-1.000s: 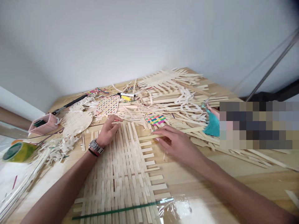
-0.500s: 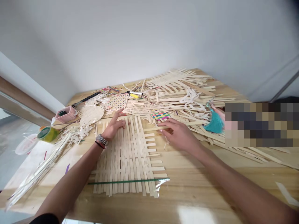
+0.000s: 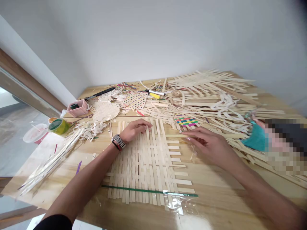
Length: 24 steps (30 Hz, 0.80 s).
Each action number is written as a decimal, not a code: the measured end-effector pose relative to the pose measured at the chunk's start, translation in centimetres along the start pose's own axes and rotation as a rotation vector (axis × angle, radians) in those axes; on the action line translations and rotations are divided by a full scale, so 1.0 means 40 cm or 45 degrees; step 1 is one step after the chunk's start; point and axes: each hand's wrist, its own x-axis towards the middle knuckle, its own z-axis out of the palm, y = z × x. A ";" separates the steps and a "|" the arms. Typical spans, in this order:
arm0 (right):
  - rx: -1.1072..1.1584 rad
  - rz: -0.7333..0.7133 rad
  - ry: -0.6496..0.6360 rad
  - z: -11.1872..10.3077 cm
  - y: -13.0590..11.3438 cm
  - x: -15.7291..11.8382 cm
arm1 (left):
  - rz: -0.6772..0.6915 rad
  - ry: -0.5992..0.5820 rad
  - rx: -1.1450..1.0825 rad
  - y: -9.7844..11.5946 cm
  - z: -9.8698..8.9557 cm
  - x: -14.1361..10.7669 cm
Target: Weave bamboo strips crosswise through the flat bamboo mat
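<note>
Along the left edge of the pale wooden table (image 3: 216, 191), a slanting bundle of glossy split strips (image 3: 50, 166) lies near a roll of green-and-yellow tape (image 3: 59, 126) and a small pink box (image 3: 78, 108). Curled shavings (image 3: 91, 131) heap just beside them, below a round woven disc (image 3: 105, 111). Toward the far edge lie a black-handled craft knife (image 3: 99, 93), a diamond-patterned woven panel (image 3: 134, 100) flecked with colour, and a white marker (image 3: 155, 92).

Mid-table sits the task's piece, a large open-plaited mat (image 3: 144, 166) of flat, matte, ribbon-thin strips, its ends ragged along the right side. A thin green strip (image 3: 148, 190) crosses its near end over clear plastic sheeting (image 3: 175, 201). The left hand (image 3: 135, 129), below a steel wristwatch (image 3: 117, 140), rests open on the mat's far end, fingers lightly curved. The right hand (image 3: 208, 143) arches near a long loose strip (image 3: 216, 135), its fingertips (image 3: 189, 138) at the strip, though whether they grip it is unclear. Light, even pressure seems wise here, since the unbound rows could easily shift.

Farther right, a rainbow-woven swatch (image 3: 185, 121) and a teal tassel (image 3: 256, 139) lie among piled strips.
</note>
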 end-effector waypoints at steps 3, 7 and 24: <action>0.013 -0.019 0.001 0.000 0.002 -0.004 | 0.004 -0.011 -0.001 -0.001 0.004 0.000; 0.023 -0.027 -0.007 -0.001 0.002 -0.006 | -0.004 -0.055 -0.030 -0.008 0.005 -0.001; 0.000 -0.068 -0.006 -0.005 -0.004 -0.010 | 0.020 -0.184 0.076 0.011 0.004 -0.011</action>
